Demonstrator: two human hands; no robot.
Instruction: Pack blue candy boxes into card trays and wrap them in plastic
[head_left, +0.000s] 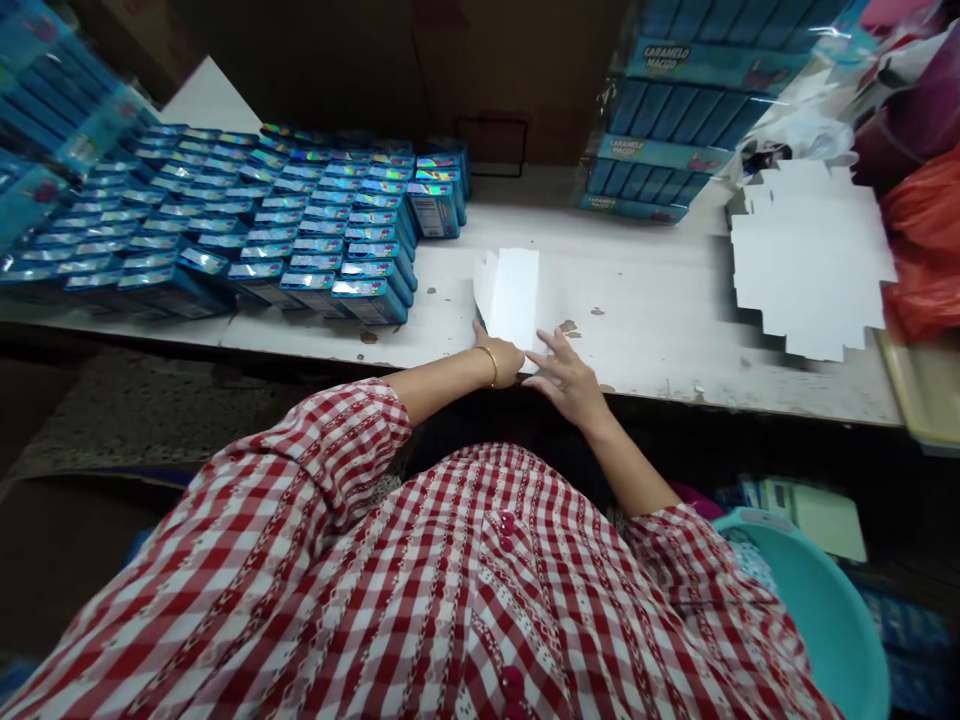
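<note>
A partly folded white carton (514, 290) lies on the white tabletop near its front edge, with one side flap raised on the left. My left hand (500, 358), with a gold bangle at the wrist, has its fingers closed on the carton's near left end. Beside it, my right hand (564, 377) reaches in from the right with fingers spread, its fingertips close to the carton's near right corner. Whether those fingertips touch the card I cannot tell.
Rows of small blue boxes (300, 222) fill the table's left. Wrapped stacks of blue boxes (660, 110) stand at the back right. A pile of flat white cartons (814, 260) lies at right, near an orange bag (930, 250). Below is a turquoise basin (832, 610).
</note>
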